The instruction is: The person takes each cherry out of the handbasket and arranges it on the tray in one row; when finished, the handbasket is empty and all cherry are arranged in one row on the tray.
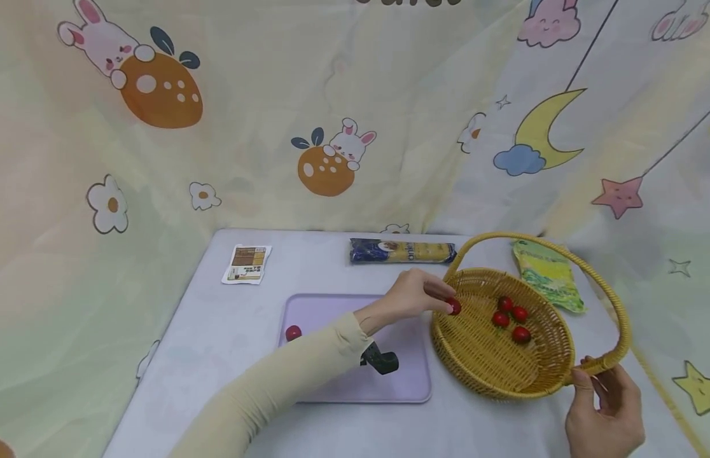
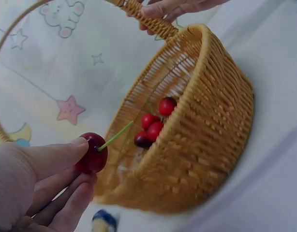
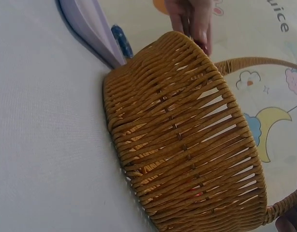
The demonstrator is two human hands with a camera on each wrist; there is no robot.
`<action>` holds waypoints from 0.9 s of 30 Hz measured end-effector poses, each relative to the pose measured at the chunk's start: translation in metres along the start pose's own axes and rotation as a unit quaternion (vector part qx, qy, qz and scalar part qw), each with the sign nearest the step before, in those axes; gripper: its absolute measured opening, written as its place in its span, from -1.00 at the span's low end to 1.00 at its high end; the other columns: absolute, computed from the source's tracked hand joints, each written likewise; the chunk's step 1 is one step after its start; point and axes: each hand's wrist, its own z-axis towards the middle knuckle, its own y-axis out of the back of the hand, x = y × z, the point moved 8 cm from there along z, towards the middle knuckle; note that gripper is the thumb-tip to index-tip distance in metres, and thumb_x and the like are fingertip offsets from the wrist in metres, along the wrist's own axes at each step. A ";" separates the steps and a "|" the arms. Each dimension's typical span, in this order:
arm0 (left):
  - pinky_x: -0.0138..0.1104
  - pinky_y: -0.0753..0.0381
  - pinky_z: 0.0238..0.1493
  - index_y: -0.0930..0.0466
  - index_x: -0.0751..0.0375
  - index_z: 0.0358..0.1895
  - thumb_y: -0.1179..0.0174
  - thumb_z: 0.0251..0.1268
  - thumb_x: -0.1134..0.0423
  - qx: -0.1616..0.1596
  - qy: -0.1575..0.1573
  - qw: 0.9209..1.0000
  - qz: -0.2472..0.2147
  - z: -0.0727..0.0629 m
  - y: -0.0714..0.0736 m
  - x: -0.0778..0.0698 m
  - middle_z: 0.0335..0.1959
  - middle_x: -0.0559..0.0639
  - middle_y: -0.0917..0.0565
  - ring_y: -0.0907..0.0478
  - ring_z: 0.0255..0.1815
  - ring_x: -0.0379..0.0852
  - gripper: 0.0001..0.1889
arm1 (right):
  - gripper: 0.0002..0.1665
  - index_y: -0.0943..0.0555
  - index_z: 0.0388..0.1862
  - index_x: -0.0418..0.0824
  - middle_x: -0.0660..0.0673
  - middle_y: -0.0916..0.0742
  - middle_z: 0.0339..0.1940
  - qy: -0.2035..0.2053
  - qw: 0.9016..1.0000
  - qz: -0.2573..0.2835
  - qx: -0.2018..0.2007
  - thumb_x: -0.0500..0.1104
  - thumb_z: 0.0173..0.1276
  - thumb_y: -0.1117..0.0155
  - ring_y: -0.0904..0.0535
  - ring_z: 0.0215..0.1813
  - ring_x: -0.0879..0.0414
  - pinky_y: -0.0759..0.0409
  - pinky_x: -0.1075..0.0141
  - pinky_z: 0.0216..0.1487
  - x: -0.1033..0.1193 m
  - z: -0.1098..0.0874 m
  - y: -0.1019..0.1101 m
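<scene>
My left hand (image 1: 415,294) pinches a dark red cherry (image 2: 93,159) between thumb and fingers, its thin green stem pointing towards the basket. In the head view this cherry is at the left rim of a round wicker basket (image 1: 475,356). Several red cherries (image 1: 521,335) lie together inside the basket. At the near right, my right hand (image 1: 605,413) grips the foot of the basket's tall arched handle (image 1: 615,305), where it meets the rim. Another cherry (image 1: 293,332) sits on the left side of the lilac tray (image 1: 412,394), partly bordered by my left sleeve.
Behind the tray lies a long blue and yellow packet (image 1: 402,251). A green and yellow bag (image 1: 549,273) rests behind the basket, and a white and brown sachet (image 1: 247,264) at the back left. A printed cloth (image 1: 246,159) hangs behind the table.
</scene>
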 end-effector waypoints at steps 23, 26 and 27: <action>-0.30 -0.73 -0.04 -0.83 0.13 0.06 -0.54 0.21 0.24 -0.076 0.034 0.995 0.048 -0.094 0.115 0.059 -0.08 -0.08 -0.86 -0.80 -0.08 -0.23 -0.67 | -0.41 -0.48 0.47 0.07 0.44 -0.55 0.01 -0.070 0.995 -0.073 0.011 -0.20 0.50 -0.29 -0.57 0.22 0.39 -0.53 0.50 0.33 -0.007 -0.004 0.000; -0.29 -0.74 -0.04 -0.83 0.14 0.04 -0.54 0.21 0.24 -0.086 0.041 0.994 0.054 -0.107 0.124 0.069 -0.10 -0.05 -0.86 -0.81 -0.08 -0.19 -0.68 | -0.40 -0.46 0.49 0.08 0.46 -0.53 0.02 -0.071 0.994 -0.081 0.017 -0.18 0.51 -0.28 -0.56 0.23 0.40 -0.51 0.49 0.35 -0.007 -0.005 -0.003; -0.28 -0.74 -0.03 -0.84 0.13 0.03 -0.54 0.21 0.24 -0.088 0.045 0.993 0.058 -0.111 0.127 0.072 -0.10 -0.06 -0.86 -0.81 -0.08 -0.19 -0.69 | -0.40 -0.46 0.49 0.08 0.46 -0.53 0.02 -0.072 0.994 -0.083 0.020 -0.18 0.51 -0.27 -0.56 0.24 0.41 -0.51 0.49 0.35 -0.007 -0.005 -0.004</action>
